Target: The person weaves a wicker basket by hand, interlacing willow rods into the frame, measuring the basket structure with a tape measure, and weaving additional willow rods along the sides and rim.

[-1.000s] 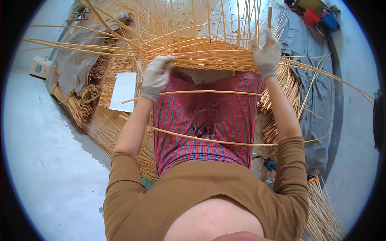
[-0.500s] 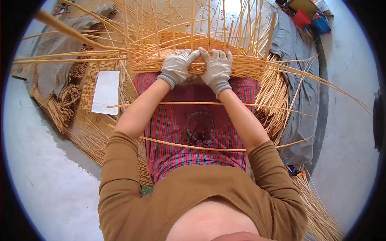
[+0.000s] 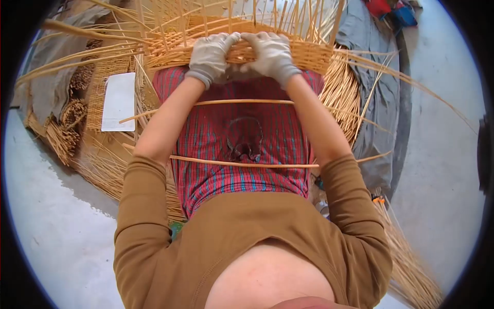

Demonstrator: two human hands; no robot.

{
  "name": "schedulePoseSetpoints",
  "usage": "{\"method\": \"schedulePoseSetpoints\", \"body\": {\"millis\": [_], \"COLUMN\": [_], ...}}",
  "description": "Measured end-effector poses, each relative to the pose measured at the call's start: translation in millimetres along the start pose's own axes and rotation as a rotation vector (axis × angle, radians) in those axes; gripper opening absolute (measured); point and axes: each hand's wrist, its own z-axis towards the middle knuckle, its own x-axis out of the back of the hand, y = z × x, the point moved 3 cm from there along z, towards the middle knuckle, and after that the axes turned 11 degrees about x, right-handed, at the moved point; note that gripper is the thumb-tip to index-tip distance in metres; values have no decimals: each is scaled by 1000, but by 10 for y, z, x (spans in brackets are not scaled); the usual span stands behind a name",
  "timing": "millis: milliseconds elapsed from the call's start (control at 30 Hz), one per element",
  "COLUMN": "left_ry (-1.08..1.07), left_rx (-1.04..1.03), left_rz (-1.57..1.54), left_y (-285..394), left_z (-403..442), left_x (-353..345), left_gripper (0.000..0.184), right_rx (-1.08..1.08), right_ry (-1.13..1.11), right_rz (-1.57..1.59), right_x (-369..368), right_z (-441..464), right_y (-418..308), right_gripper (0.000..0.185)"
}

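Note:
A partly woven wicker basket [image 3: 315, 55] rests across my knees, with upright stakes rising from its weave. My left hand [image 3: 210, 54], in a pale work glove, grips the near wall of the basket. Close beside it, my right hand [image 3: 269, 53], gloved the same way, is wrapped over the same wall. The two thumbs almost meet at the top of the weave. What the fingertips press on the far side is hidden. Below the hands, a loose willow rod [image 3: 242, 101] crosses my lap, and a second rod [image 3: 242, 164] lies nearer my body.
A white sheet [image 3: 119, 102] lies on the left over woven wicker. Rod bundles [image 3: 63, 139] stand at far left, and loose rods [image 3: 343, 92] lie right of my knees beside grey cloth [image 3: 378, 149]. Long rods stick out sideways from the basket. Red and blue containers [image 3: 404, 15] sit top right.
The view has shifted, so everything appears higher and slightly left. My right hand's fingers have turned further over the basket wall, its thumb side lower. My left hand keeps its place on the weave.

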Motion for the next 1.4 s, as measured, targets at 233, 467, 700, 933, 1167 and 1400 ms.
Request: {"method": "schedulePoseSetpoints", "body": {"millis": [233,467,700,933,1167,1400], "left_ry": [64,-254,-111,-91,15,-44], "left_rx": [-148,-19,-28,-71,-10,130], "left_rz": [271,120,8,163,30,-148], "left_y": [823,943,892,1120,1447,1405], "left_z": [58,395,337,-5,565,722], "left_x": [-266,-341,-393,-245,-642,-1015], "left_gripper": [89,96,78,99,59,27], "right_rx": [-67,-395,-613,-116,-363,-668], "right_ry": [-54,284,352,771,272,374], "right_rz": [-81,1286,945,584,1146,1165], "right_x": [-70,-301,-345,214,-167,-572], "right_z": [221,449,535,106,148,317], "right_y": [970,926,927,1222,1467,1818], "right_gripper": [23,23,23,24,27,29]}}
